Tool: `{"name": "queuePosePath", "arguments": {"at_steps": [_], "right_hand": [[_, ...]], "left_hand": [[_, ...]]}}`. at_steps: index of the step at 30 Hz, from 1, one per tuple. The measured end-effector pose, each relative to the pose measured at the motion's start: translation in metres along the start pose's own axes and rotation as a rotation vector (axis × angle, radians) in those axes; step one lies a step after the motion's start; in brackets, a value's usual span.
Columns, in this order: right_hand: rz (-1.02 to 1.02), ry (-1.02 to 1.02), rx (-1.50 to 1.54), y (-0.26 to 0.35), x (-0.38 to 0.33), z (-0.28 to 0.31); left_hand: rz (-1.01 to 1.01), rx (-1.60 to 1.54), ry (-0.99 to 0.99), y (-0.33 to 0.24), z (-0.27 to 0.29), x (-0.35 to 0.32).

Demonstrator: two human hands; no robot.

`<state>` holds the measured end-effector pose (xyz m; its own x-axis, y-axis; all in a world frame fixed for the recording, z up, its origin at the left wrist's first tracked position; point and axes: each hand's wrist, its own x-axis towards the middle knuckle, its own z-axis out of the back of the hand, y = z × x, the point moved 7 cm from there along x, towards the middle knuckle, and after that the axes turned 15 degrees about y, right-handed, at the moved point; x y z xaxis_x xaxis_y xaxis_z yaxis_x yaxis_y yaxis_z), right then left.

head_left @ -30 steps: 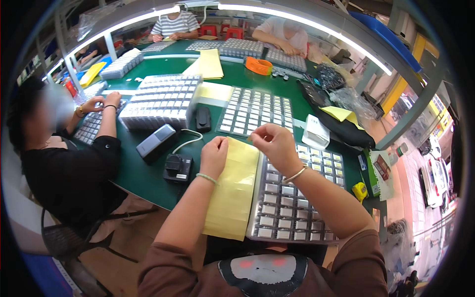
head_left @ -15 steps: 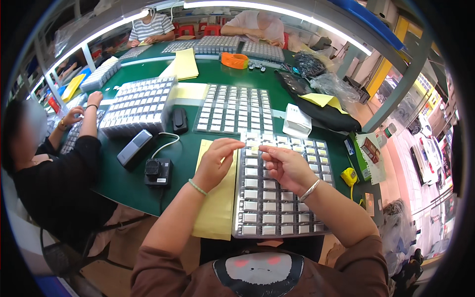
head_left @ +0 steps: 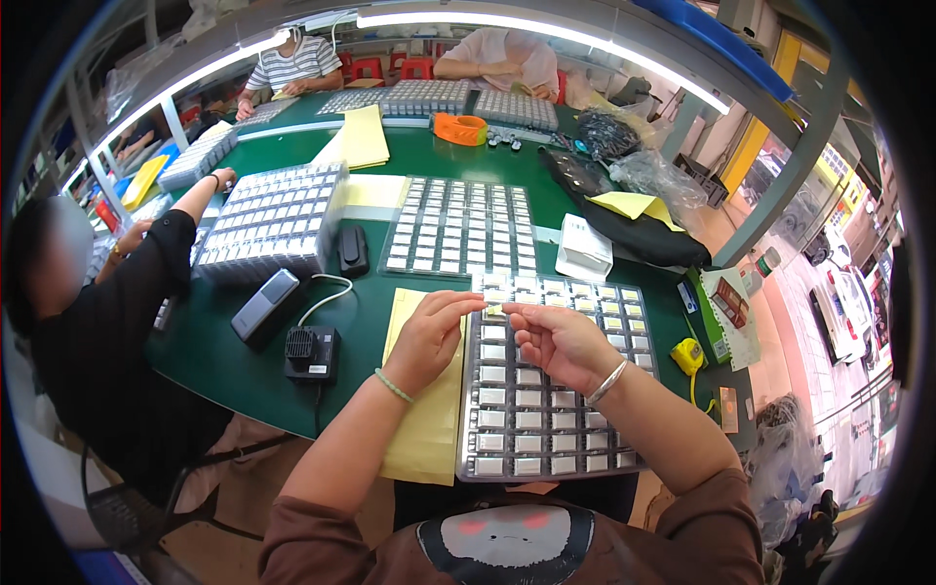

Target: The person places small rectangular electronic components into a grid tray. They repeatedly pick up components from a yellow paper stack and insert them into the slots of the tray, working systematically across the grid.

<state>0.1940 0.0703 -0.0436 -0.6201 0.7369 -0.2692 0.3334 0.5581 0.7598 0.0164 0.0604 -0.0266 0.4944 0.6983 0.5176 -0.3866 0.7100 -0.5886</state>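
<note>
A grey tray (head_left: pixel 546 429) with rows of small white square parts lies in front of me on the green table (head_left: pixel 244 380). Over its upper left part, my left hand (head_left: pixel 429 336) and my right hand (head_left: pixel 558 341) meet and pinch one small pale part (head_left: pixel 495 310) between their fingertips. A yellow sheet (head_left: pixel 429 429) lies under my left forearm, beside the tray. Each wrist wears a thin bracelet.
A second filled tray (head_left: pixel 458 224) lies farther back, with a stack of trays (head_left: pixel 268 219) to its left. A black scanner (head_left: pixel 263 304), a small black box (head_left: pixel 312 353) with a white cable, a white box (head_left: pixel 583 249) and a yellow tape measure (head_left: pixel 688 356) lie around. A person in black sits left; two others sit at the far side.
My view has tipped down and closer to the near tray. Both hands have drawn toward me over it and now pinch one small part together between their fingertips.
</note>
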Motion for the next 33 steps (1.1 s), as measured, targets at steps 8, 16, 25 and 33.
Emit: {"name": "queuePosePath", "arguments": {"at_steps": [8,16,25,33], "right_hand": [[0.012,0.026,-0.002,0.001,0.0,-0.002],[0.011,0.026,-0.039,0.0,0.001,0.001],[-0.074,-0.093,-0.443,0.005,-0.005,-0.012],[0.191,-0.189,-1.735,0.029,-0.014,-0.038]], "left_hand": [[0.005,0.015,-0.002,0.001,0.0,0.0],[0.0,0.034,0.04,0.001,-0.003,-0.001],[-0.026,0.164,0.037,-0.006,0.0,0.002],[-0.039,0.215,0.023,-0.006,-0.002,0.001]]}}
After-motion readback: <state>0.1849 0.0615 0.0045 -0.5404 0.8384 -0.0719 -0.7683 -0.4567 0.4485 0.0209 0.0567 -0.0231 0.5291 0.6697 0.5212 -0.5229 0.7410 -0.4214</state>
